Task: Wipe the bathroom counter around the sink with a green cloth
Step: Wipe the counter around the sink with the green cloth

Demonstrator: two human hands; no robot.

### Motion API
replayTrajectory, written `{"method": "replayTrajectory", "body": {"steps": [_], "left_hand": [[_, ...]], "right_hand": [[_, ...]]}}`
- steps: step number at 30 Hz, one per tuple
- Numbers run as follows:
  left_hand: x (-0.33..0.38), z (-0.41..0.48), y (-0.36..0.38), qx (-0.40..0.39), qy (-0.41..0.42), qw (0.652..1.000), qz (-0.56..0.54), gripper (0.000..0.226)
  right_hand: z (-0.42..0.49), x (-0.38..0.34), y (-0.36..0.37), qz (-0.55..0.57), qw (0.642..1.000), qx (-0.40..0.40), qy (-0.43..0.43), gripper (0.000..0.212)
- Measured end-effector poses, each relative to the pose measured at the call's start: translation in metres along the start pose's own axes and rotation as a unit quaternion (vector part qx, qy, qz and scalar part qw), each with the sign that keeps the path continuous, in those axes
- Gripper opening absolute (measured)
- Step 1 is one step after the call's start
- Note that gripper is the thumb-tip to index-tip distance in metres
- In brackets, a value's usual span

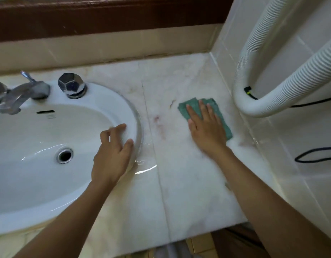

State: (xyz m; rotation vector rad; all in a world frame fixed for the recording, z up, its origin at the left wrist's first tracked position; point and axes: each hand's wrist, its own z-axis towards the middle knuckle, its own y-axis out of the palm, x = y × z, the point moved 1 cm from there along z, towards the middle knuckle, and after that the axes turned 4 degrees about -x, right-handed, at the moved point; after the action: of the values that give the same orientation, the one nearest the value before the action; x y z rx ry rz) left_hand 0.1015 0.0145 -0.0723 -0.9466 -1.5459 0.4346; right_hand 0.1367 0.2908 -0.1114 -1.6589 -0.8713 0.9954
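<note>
A folded green cloth lies flat on the pale marble counter, to the right of the white oval sink. My right hand presses down on the cloth with fingers spread, covering its middle. My left hand rests on the sink's right rim, fingers curled over the edge and holding nothing. Reddish stains mark the counter between sink and cloth.
A chrome faucet and a faceted chrome knob stand at the sink's back. A white corrugated hose curves along the tiled right wall, with black cables near it. The counter's front edge is close to me.
</note>
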Motion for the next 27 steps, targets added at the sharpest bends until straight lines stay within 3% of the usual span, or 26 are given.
{"method": "replayTrajectory", "body": {"steps": [4, 10, 16, 18, 22, 27], "left_hand": [[-0.003, -0.001, 0.0, 0.007, -0.001, 1.0, -0.005, 0.039], [-0.002, -0.001, 0.001, 0.005, -0.017, 1.0, -0.016, 0.04], [-0.001, 0.001, 0.001, 0.004, -0.01, 1.0, -0.005, 0.039], [-0.001, 0.002, 0.001, 0.006, -0.006, 1.0, -0.002, 0.039], [-0.001, 0.003, 0.002, 0.011, -0.009, 1.0, -0.003, 0.04], [-0.001, 0.001, 0.0, 0.008, -0.011, 1.0, -0.022, 0.041]], "right_hand": [[0.011, 0.011, -0.004, 0.014, 0.995, 0.031, 0.095, 0.053], [-0.09, 0.033, 0.01, 0.031, 0.963, 0.112, 0.243, 0.056], [-0.127, 0.034, 0.014, 0.029, 0.956, 0.073, 0.282, 0.055], [-0.104, 0.022, 0.011, 0.03, 0.962, 0.078, 0.259, 0.055], [-0.067, -0.034, 0.02, 0.016, 0.99, 0.047, 0.132, 0.055], [-0.125, -0.12, 0.051, 0.009, 0.999, 0.027, -0.026, 0.058]]}}
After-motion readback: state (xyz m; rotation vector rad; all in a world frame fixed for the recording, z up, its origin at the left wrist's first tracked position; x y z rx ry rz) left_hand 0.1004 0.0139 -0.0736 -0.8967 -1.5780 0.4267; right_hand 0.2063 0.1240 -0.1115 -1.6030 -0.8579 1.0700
